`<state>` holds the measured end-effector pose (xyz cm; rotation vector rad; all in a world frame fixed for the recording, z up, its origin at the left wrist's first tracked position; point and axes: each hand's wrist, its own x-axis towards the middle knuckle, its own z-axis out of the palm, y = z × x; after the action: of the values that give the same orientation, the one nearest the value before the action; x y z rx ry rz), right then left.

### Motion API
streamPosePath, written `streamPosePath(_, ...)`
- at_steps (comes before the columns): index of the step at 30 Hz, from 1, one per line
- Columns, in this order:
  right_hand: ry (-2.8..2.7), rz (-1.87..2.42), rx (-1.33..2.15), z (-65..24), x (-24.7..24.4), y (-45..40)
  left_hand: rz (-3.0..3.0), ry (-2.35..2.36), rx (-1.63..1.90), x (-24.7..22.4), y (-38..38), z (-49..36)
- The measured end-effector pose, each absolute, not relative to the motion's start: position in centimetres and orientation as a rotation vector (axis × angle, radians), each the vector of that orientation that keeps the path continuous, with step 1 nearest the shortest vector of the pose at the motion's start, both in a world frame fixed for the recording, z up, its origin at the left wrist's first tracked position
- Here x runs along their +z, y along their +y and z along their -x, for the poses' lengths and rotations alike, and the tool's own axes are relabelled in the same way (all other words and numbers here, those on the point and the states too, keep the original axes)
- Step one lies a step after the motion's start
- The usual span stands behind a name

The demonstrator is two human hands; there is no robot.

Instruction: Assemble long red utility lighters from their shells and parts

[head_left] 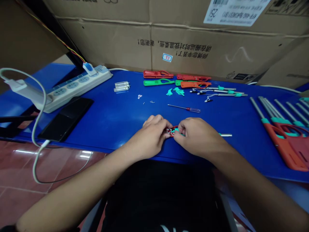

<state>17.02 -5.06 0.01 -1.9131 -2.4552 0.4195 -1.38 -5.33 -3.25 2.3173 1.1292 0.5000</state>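
Observation:
Near the front edge of the blue table, my left hand (154,135) is closed on the left end of a red lighter shell (172,132). My right hand (196,135) pinches at a teal part (177,130) in the same shell; the fingertips partly hide it. A metal tube (225,135) sticks out to the right from under my right hand. Small white wires show in the shell between the hands. Beyond them lies a screwdriver (184,108) with a clear purple handle.
Red and green shells (158,82), teal triggers (179,91), metal tubes with wires (224,94) and clear cylinders (121,86) lie at the back. Finished-looking lighters (287,145) are at right; a phone (66,119) and power strip (77,85) at left. A cardboard box (116,45) stands behind.

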Motion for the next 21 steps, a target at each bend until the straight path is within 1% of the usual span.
streamPosePath(7,-2.484,1.857,0.252,-16.6,-0.7,-6.0,-2.317,1.154,0.518,-3.4,-5.3,1.4)
streamPosePath(14,-2.527,1.724,0.193,-17.2,-0.8,-6.2,-2.318,1.131,0.573,-3.8,-5.3,1.5)
streamPosePath(16,-2.546,1.653,0.223,-17.9,-0.7,-6.2,-2.306,1.137,0.579,-3.7,-5.3,1.5)
streamPosePath(19,-2.497,1.532,0.393,-19.5,-0.5,-6.2,-2.284,1.133,0.572,-3.6,-5.3,1.5)
streamPosePath(21,-2.421,1.462,0.376,-20.7,-0.6,-6.1,-2.275,1.128,0.578,-3.5,-5.3,1.6)
